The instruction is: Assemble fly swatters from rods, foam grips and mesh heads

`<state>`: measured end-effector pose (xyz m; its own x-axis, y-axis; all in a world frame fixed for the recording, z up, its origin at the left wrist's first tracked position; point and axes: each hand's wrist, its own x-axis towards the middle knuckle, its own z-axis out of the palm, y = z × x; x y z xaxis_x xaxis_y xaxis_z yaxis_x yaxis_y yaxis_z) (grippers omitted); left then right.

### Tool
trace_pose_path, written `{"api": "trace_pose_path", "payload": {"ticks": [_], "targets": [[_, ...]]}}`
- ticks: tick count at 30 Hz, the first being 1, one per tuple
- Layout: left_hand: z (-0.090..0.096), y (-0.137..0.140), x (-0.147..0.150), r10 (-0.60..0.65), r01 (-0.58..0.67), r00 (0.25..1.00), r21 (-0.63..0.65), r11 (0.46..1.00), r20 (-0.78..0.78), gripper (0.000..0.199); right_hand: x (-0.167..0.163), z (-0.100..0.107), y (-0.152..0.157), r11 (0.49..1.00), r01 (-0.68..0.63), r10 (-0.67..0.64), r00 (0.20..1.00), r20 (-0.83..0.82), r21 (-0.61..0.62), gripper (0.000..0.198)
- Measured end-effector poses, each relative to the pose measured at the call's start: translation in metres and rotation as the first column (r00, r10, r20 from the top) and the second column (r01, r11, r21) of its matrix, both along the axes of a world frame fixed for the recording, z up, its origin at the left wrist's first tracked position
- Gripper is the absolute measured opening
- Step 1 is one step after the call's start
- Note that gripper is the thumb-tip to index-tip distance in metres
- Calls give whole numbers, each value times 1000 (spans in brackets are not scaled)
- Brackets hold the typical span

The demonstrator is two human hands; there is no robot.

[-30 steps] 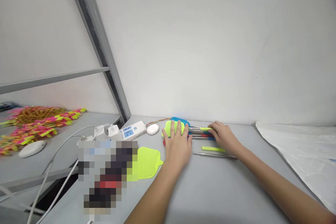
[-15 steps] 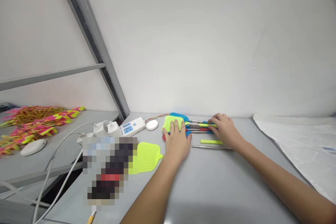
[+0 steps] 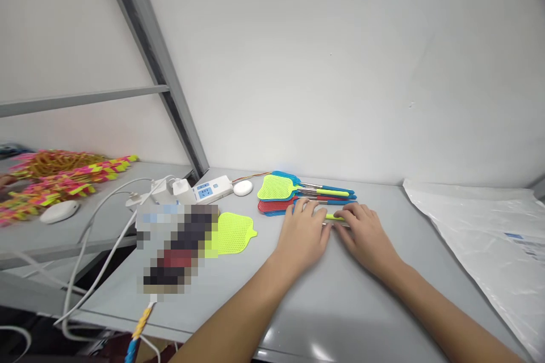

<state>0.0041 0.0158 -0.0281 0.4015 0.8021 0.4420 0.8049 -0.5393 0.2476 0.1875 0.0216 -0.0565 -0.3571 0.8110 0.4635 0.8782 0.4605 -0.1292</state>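
Note:
My left hand (image 3: 304,232) is closed over the left part of a thin metal rod (image 3: 346,225), its thumb low beside the rod. The fingertips of my right hand (image 3: 366,235) are on a yellow-green handle tube (image 3: 332,216), with the thumb below near the rod. Tube and rod lie side by side, partly covered by both hands. Just behind them is a pile of fly swatters: a yellow-green one (image 3: 276,187) on top, a red one (image 3: 276,206) and blue ones (image 3: 286,176) around it. A loose yellow-green swatter head (image 3: 234,232) lies left of my left hand.
A power strip (image 3: 213,189) with plugged-in chargers and a white round disc (image 3: 243,188) stand at the back left. A pixelated item (image 3: 181,249) lies in front. White plastic sheeting (image 3: 472,227) covers the right side. Colourful bundles (image 3: 68,181) lie on the left table.
My left hand has left the swatter pile and moved right and nearer to the rod. My right hand has come off the swatter handles onto the loose yellow-green tube. The view has tilted slightly.

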Motion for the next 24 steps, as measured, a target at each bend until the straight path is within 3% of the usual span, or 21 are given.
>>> {"api": "trace_pose_path", "payload": {"ticks": [8, 12, 19, 22, 24], "targets": [[-13, 4, -4, 69, -73, 994, -42, 996, -90, 26, 8, -12, 8, 987, -18, 19, 1000, 9, -157, 32], [-19, 10, -8, 47, -59, 995, -146, 988, -85, 16, 6, -14, 4, 978, -45, 49, 999, 17, -201, 29], [-28, 19, -13, -3, 3, 1000, -237, 971, -1, 13, 2, -14, 4, 973, -73, 84, 996, 43, -219, 25], [-25, 19, -14, -14, 26, 999, -237, 971, 51, 14, 2, -10, 1, 956, -98, 93, 995, -31, -277, 26], [-20, 20, -13, -5, 52, 984, -257, 965, 179, 16, 1, -6, -2, 932, -98, 59, 991, -121, -349, 28]]}}
